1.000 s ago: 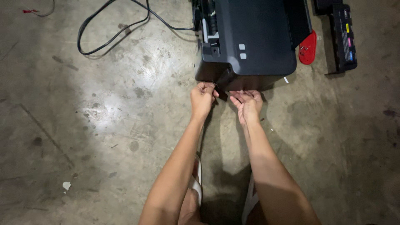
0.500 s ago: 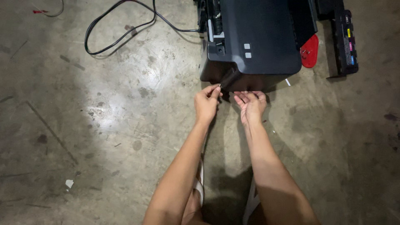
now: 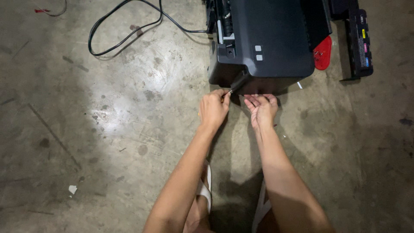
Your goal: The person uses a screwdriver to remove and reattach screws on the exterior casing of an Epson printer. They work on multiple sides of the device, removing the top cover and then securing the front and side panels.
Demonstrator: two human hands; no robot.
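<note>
A black printer (image 3: 276,39) sits on the concrete floor ahead of me. My left hand (image 3: 212,110) is closed around a thin dark tool (image 3: 237,82) that slants up and right to the printer's front lower corner. My right hand (image 3: 261,110) is just beside it, fingers curled and pinched against the printer's bottom front edge. Whether those fingers hold something small is hidden. The two hands are a few centimetres apart.
A black power cable (image 3: 125,34) loops across the floor from the printer's left side. A red plastic part (image 3: 323,54) and a black cartridge unit with coloured labels (image 3: 360,43) lie to the right. My white sandals (image 3: 206,190) are below, and a white scrap (image 3: 72,189) lies at the lower left.
Both hands stay at the printer's front edge. The view has shifted, so printer and hands sit slightly lower and further right in the picture. The left hand's tool stays against the corner.
</note>
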